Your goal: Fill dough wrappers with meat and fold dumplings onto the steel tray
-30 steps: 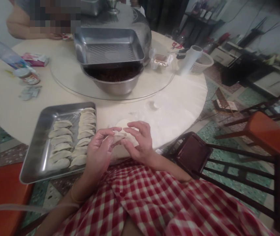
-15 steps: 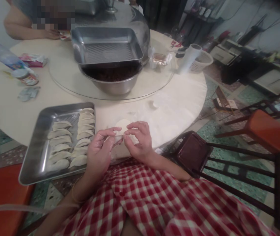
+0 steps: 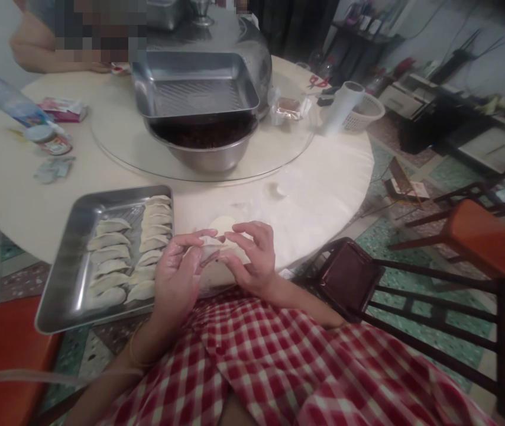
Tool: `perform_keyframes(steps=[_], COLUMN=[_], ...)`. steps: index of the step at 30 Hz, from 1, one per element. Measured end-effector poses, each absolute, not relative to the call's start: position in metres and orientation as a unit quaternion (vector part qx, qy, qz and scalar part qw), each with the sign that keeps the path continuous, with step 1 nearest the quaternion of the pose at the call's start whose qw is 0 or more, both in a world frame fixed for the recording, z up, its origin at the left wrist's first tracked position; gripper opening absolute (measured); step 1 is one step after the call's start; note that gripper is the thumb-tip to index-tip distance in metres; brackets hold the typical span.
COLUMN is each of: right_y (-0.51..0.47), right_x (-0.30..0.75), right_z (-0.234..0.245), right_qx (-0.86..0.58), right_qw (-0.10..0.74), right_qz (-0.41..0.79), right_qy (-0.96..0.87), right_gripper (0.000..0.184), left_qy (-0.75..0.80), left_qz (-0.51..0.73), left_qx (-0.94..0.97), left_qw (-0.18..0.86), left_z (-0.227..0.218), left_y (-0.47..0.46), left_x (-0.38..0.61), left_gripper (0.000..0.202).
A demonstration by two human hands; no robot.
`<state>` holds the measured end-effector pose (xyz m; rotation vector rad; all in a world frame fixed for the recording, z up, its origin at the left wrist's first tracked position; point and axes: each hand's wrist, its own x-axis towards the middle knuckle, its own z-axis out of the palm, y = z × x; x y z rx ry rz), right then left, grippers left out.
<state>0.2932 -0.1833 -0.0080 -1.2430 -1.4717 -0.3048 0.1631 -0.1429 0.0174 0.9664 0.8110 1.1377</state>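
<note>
1. A round table [image 3: 319,189] holds the tray [image 3: 68,290].
2. Right of the tray, my left hand [image 3: 175,269] pinches a dumpling [image 3: 210,250] pointing long-ways at my right hand [image 3: 256,260].
3. That hand is spread; I can't tell if it touches.

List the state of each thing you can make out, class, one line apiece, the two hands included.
Held dumpling: folded; sealed or not, cannot tell
Left hand: gripping the held dumpling
Right hand: thumb and fingers apart, beside the held dumpling
Wrapper: flat, partly hidden
Near tray: partly filled
Dumplings in rows: folded
Bowl: holding dark contents
</note>
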Motion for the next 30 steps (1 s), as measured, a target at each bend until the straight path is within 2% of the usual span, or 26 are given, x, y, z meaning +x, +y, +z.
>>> perform_keyframes(steps=[7,11,17,23,30], right_y=[-0.18,-0.18,-0.181,-0.181,-0.183], right_x=[0.289,0.288,0.288,0.287,0.287], right_z=[-0.011,-0.013,-0.005,0.001,-0.001], right_qx=[-0.531,-0.53,-0.514,-0.526,-0.511], right_qw=[0.559,0.563,0.573,0.544,0.546], right_qz=[-0.111,-0.114,-0.128,-0.11,-0.109], right_qy=[-0.627,-0.624,-0.626,-0.645,-0.655], right_gripper=[0.011,0.013,0.024,0.015,0.006], left_qy=[0.375,0.387,0.395,0.389,0.367], left_qz=[0.464,0.447,0.429,0.408,0.391], left_qx=[0.45,0.453,0.437,0.448,0.484], left_qw=[0.665,0.668,0.685,0.694,0.691], left_z=[0.012,0.012,0.019,0.025,-0.001], left_y=[-0.144,-0.144,-0.144,-0.147,-0.145], left_x=[0.163,0.16,0.158,0.155,0.143], left_gripper=[0.011,0.019,0.03,0.03,0.037])
